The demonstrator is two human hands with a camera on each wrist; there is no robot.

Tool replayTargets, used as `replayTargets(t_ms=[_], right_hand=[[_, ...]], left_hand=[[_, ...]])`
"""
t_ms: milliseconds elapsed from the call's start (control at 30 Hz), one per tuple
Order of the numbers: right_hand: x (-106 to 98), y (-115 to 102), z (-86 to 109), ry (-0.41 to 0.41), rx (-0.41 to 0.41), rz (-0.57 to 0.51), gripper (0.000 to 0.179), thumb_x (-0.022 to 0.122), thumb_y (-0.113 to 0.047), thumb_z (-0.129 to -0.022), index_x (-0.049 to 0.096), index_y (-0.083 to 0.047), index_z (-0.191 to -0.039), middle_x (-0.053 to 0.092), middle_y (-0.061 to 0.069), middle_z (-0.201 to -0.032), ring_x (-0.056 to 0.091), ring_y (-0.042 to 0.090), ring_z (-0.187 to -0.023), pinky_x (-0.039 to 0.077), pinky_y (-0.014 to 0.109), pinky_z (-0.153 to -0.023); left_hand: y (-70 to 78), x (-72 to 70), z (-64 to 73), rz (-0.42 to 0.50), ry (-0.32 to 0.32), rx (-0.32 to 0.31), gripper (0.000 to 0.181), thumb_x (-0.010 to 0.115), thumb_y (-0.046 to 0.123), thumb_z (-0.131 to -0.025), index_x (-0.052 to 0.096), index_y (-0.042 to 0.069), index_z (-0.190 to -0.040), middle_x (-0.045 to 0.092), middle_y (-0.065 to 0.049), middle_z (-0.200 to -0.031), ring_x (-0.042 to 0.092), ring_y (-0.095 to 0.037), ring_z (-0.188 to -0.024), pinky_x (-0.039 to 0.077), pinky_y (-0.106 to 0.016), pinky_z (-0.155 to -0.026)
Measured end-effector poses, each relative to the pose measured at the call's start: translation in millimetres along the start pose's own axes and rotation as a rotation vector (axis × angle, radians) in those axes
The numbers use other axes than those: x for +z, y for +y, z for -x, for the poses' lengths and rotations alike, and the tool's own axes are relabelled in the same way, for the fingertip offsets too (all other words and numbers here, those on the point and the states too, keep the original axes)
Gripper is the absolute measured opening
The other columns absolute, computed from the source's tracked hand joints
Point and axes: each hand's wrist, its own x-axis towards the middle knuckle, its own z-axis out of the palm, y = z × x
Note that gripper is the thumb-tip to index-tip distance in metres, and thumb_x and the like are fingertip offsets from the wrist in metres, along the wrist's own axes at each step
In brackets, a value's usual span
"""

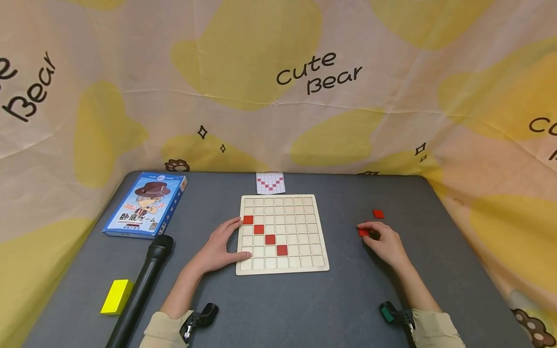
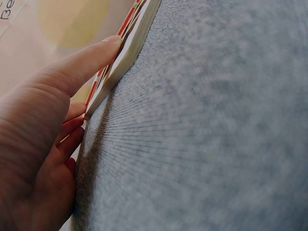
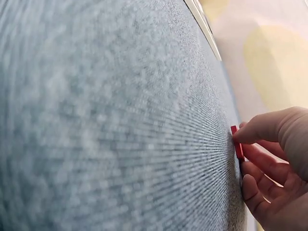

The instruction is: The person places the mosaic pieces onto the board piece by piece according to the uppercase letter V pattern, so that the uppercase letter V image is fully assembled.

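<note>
A pale square grid board point(image 1: 285, 272) lies on the table, with several red square tiles point(image 1: 270, 239) in a diagonal line running down to the right. My left hand point(image 1: 217, 249) rests at the board's left side. Its thumb point(image 2: 96, 57) lies over the edge and its other fingers touch that side farther up. To the right of the board, my right hand point(image 1: 385, 244) pinches a red tile point(image 3: 237, 139) at the table surface between thumb and fingers. Just beyond it lies another red tile point(image 1: 378, 213). The fingers partly cover the pinched tile.
Behind the board is a small card point(image 1: 270, 183) with a pink V-like grid pattern. On the left lie a blue game box point(image 1: 145, 208), a black microphone point(image 1: 143, 285) and a yellow block point(image 1: 117, 297). A printed cloth point(image 1: 243, 63) hangs behind the grey table point(image 1: 283, 309).
</note>
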Motion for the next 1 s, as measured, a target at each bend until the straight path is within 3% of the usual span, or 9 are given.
replayTargets(t_ms=[300, 567, 1000], right_hand=[[3, -5, 0.6, 0.001, 0.003, 0.007, 0.030, 0.075, -0.009, -0.085, 0.070, -0.005, -0.114, 0.065, 0.012, -0.109, 0.061, 0.028, -0.094, 0.047, 0.046, -0.083], [5, -8, -0.2, 0.020, -0.010, 0.026, 0.028, 0.077, -0.011, -0.084, 0.071, -0.005, -0.111, 0.066, 0.009, -0.100, 0.060, 0.028, -0.090, 0.047, 0.045, -0.080], [26, -31, -10.8, 0.026, -0.026, -0.035, 0.029, 0.080, -0.012, -0.081, 0.073, -0.007, -0.109, 0.068, 0.007, -0.099, 0.061, 0.025, -0.089, 0.049, 0.040, -0.080]], left_hand=[[-0.7, 0.2, -0.3, -0.004, 0.001, 0.003, 0.093, 0.078, 0.049, -0.078, 0.037, 0.006, -0.149, 0.031, -0.013, -0.155, 0.028, -0.037, -0.141, 0.026, -0.065, -0.106], [0.7, -0.3, 0.1, 0.000, 0.000, -0.002, 0.093, 0.078, 0.049, -0.077, 0.038, 0.006, -0.149, 0.031, -0.014, -0.155, 0.028, -0.037, -0.141, 0.024, -0.066, -0.106], [0.7, 0.4, -0.1, -0.008, 0.006, -0.003, 0.093, 0.078, 0.050, -0.077, 0.038, 0.007, -0.149, 0.032, -0.014, -0.155, 0.028, -0.036, -0.140, 0.023, -0.066, -0.107]])
